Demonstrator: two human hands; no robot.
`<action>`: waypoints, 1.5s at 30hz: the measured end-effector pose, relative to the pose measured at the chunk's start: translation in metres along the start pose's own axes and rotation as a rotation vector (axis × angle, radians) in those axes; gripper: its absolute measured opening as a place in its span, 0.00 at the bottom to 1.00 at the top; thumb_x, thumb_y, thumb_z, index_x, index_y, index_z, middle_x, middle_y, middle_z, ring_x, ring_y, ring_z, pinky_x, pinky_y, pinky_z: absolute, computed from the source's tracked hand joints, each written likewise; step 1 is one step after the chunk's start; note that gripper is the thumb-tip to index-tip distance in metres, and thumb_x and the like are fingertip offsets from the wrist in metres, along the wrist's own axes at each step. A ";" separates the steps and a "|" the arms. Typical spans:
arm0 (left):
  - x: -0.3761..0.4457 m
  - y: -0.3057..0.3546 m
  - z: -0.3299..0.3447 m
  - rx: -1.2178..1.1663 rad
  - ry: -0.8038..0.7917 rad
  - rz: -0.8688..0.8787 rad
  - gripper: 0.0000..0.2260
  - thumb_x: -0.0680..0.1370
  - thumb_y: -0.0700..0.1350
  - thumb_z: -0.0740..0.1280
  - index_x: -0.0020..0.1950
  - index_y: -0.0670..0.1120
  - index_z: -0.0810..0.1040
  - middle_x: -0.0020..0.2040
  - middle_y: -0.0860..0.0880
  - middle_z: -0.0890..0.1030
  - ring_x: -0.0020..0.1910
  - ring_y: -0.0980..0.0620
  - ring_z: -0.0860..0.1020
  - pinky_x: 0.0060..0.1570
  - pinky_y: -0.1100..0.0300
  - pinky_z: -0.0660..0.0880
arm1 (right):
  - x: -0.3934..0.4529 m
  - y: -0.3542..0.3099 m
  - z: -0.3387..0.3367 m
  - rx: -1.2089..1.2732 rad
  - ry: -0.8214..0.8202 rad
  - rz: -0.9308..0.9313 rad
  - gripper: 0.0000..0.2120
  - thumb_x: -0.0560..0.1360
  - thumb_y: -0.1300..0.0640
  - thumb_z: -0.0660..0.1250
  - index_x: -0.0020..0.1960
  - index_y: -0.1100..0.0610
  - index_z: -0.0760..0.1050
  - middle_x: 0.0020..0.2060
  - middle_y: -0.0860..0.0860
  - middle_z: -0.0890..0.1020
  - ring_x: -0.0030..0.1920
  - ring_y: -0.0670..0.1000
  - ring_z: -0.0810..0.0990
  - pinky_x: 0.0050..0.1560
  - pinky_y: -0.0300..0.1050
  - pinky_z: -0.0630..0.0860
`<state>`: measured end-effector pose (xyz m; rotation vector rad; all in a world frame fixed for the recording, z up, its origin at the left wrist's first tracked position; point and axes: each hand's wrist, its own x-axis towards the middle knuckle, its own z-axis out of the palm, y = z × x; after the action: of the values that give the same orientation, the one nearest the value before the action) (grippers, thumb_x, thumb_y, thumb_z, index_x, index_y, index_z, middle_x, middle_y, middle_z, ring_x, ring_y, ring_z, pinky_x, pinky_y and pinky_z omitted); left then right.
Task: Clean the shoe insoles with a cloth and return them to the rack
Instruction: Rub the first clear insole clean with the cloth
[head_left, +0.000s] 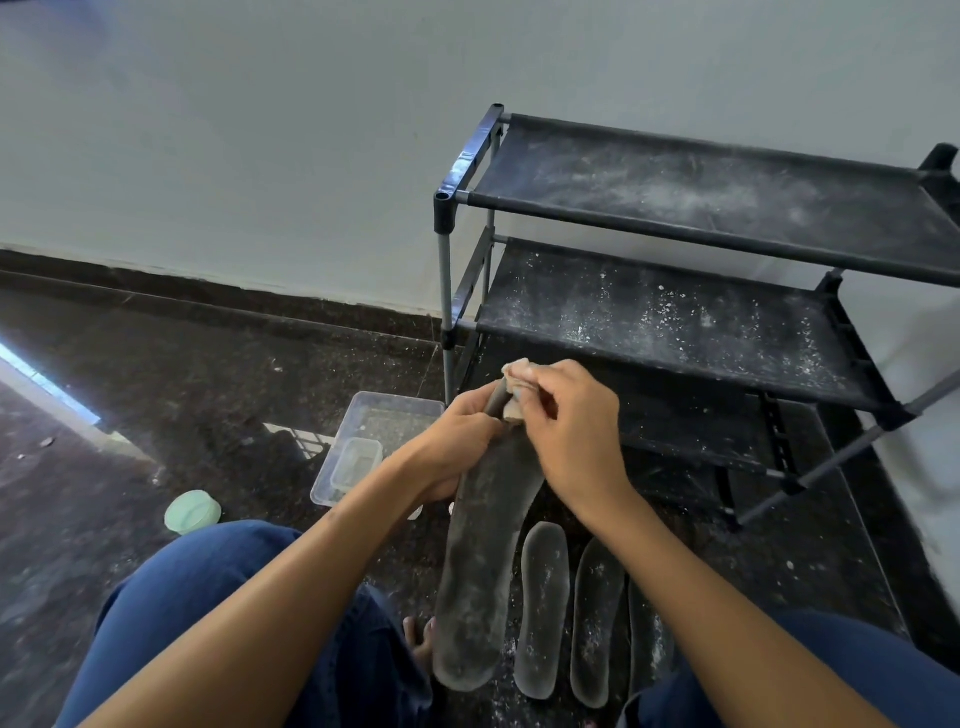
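Dust-coated dark insole (480, 566) hangs lengthwise between the person's knees, its top end raised in front of the rack's lower shelves and its rounded bottom end just above the floor near a bare foot (418, 642). Left hand (457, 441) grips the insole's upper left edge, fingers curled round it. Right hand (569, 423) pinches a pale crumpled cloth (517, 382) against the insole's top tip, thumb and fingers bent over the fabric. Both hands meet at that top end, touching or nearly so.

Three more insoles (543, 608) lie side by side on the dark speckled floor (156, 415) just right of the held one, the rightmost partly hidden by the right forearm. Beyond the hands stands a black rack (701, 208) with fabric shelves spotted white with dust, its left post close behind the cloth. Left of the hands sits a clear plastic tray (363, 415) holding a smaller clear box (356, 462); a pale green lid (192, 512) lies farther left, with open floor stretching to the wall.
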<state>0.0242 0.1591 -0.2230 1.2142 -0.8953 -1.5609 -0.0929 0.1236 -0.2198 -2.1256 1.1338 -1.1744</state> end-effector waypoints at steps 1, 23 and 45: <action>0.000 0.000 -0.001 0.007 0.010 0.000 0.20 0.79 0.27 0.53 0.59 0.45 0.76 0.45 0.41 0.81 0.40 0.50 0.82 0.40 0.59 0.81 | -0.003 -0.003 0.002 -0.011 -0.021 -0.050 0.09 0.74 0.65 0.67 0.53 0.59 0.82 0.46 0.50 0.81 0.46 0.40 0.77 0.52 0.27 0.72; 0.001 -0.002 0.002 -0.088 -0.037 -0.048 0.26 0.77 0.26 0.50 0.59 0.50 0.78 0.47 0.44 0.83 0.43 0.50 0.82 0.46 0.58 0.79 | 0.002 0.002 -0.009 -0.189 -0.041 -0.016 0.11 0.76 0.65 0.63 0.56 0.61 0.80 0.46 0.53 0.79 0.43 0.46 0.77 0.48 0.34 0.75; 0.005 -0.004 -0.008 -0.117 0.135 0.005 0.11 0.82 0.36 0.56 0.52 0.41 0.78 0.42 0.44 0.83 0.39 0.50 0.81 0.42 0.59 0.80 | -0.001 0.009 -0.009 -0.236 -0.113 0.051 0.09 0.77 0.62 0.63 0.53 0.59 0.80 0.43 0.52 0.78 0.42 0.49 0.77 0.42 0.35 0.70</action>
<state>0.0307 0.1555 -0.2298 1.2164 -0.7094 -1.4874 -0.1046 0.1193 -0.2222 -2.2893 1.3211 -0.9233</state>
